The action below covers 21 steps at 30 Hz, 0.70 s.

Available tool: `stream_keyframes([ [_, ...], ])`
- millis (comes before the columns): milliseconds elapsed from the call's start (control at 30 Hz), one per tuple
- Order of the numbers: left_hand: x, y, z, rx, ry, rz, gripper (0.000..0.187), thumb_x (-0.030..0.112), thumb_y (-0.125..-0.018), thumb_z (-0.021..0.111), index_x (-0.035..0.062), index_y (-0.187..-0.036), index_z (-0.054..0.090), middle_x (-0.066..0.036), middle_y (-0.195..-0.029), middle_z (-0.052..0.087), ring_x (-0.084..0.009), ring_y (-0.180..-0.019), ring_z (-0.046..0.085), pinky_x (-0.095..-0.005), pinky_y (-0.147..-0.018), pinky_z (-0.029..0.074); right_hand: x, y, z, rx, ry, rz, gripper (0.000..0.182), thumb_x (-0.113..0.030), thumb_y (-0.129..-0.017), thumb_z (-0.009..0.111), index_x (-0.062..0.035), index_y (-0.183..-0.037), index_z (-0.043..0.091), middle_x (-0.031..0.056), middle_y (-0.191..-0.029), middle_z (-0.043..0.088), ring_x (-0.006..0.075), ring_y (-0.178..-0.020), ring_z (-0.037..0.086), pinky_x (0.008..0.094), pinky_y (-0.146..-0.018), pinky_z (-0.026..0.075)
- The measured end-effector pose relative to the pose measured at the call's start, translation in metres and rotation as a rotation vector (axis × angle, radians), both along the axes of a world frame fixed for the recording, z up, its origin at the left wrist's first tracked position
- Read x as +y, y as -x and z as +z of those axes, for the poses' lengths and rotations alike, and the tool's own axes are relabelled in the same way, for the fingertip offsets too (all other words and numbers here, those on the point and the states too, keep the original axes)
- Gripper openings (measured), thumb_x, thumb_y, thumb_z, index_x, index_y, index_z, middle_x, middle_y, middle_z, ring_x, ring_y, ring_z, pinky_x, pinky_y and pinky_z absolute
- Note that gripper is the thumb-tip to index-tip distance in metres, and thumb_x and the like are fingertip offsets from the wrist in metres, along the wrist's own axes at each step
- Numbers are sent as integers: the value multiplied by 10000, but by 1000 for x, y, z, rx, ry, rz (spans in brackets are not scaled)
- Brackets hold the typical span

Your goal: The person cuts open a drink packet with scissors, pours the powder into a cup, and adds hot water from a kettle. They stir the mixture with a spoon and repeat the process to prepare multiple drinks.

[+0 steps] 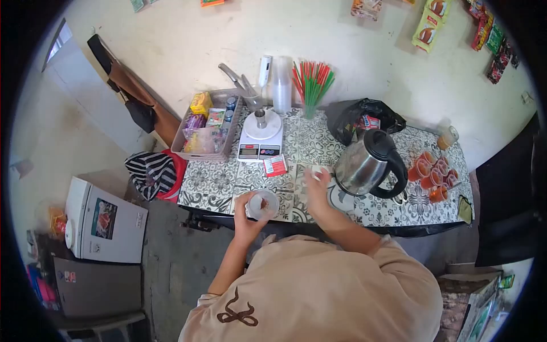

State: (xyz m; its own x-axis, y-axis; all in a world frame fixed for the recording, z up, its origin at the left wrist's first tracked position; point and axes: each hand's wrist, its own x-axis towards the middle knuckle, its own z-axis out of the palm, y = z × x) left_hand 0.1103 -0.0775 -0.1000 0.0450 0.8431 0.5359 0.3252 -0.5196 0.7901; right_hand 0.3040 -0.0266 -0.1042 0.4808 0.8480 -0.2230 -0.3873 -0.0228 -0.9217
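Observation:
My left hand is wrapped round a transparent plastic cup at the table's front edge, with a little reddish-brown stuff at its bottom. To its right, my right hand hovers over the patterned tabletop, left of the kettle. Its fingers are smeared by motion, and whether they hold the pale patch at their tips cannot be made out. A red and white sachet lies between the hands and the kitchen scale. On the scale's round plate stands a small metal measuring cup.
A steel electric kettle stands right of my right hand, before a black plastic bag. Several cups of orange-red drink cluster farther right. Behind are stacked plastic cups, red and green straws and, leftward, a basket of packets.

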Motion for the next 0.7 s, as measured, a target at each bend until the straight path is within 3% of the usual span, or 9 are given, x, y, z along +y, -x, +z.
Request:
stream_keyframes([
  [100, 2, -13, 3, -312, 226, -108, 667, 2, -619, 757, 51, -1183, 405, -98, -1132, 478, -207, -1068, 481, -343, -892, 422, -49, -44, 7, -59, -178, -194, 424, -222, -892, 549, -31, -1203, 334, 67, -1089, 377, 146, -1003, 386, 265, -888, 316],
  [233, 11, -23, -4, -283, 349, -238, 670, 3, -640, 753, 54, -1205, 396, -93, -1145, 462, -196, -1075, 469, -332, -903, 419, -64, -99, 5, -263, -190, -386, 497, -229, -903, 529, -3, -1268, 280, 88, -1116, 382, 163, -1022, 379, 291, -933, 287],
  [333, 16, -38, -8, -456, 433, -482, 699, -13, -644, 741, 53, -1237, 377, -96, -1176, 440, -195, -1096, 454, -333, -921, 420, -46, -132, -5, -598, -211, -515, 486, -250, -918, 488, 36, -1268, 312, 102, -1255, 397, 187, -1133, 379, 308, -946, 301],
  [433, 22, -55, 1, -299, 330, -494, 739, 37, -648, 757, 33, -1268, 355, -103, -1187, 462, -206, -1104, 474, -341, -911, 423, -24, -166, 0, -1029, -112, -552, 471, -252, -915, 487, 58, -1248, 362, 120, -1238, 433, 209, -1111, 411, 324, -956, 309],
  [533, 23, -75, 12, -334, 383, -537, 724, 41, -642, 760, 24, -1254, 373, -111, -1176, 479, -206, -1086, 492, -338, -907, 425, -14, -190, 10, -806, -179, -345, 485, -236, -886, 545, 74, -1229, 396, 123, -1239, 450, 210, -1097, 440, 314, -954, 323],
  [600, 27, -82, 11, -187, 296, -507, 712, 61, -631, 768, 17, -1236, 395, -118, -1162, 494, -209, -1074, 502, -338, -906, 423, -11, -196, 8, -680, -278, -258, 529, -229, -856, 593, 53, -1253, 387, 119, -1267, 430, 209, -1112, 440, 307, -962, 321],
  [700, 35, -88, 8, -91, 212, -460, 728, 44, -614, 772, 22, -1237, 397, -126, -1161, 495, -213, -1075, 500, -339, -910, 416, -7, -201, 17, -558, -497, -160, 706, -187, -816, 645, -24, -1370, 241, 109, -1297, 407, 193, -1151, 419, 287, -986, 296],
])
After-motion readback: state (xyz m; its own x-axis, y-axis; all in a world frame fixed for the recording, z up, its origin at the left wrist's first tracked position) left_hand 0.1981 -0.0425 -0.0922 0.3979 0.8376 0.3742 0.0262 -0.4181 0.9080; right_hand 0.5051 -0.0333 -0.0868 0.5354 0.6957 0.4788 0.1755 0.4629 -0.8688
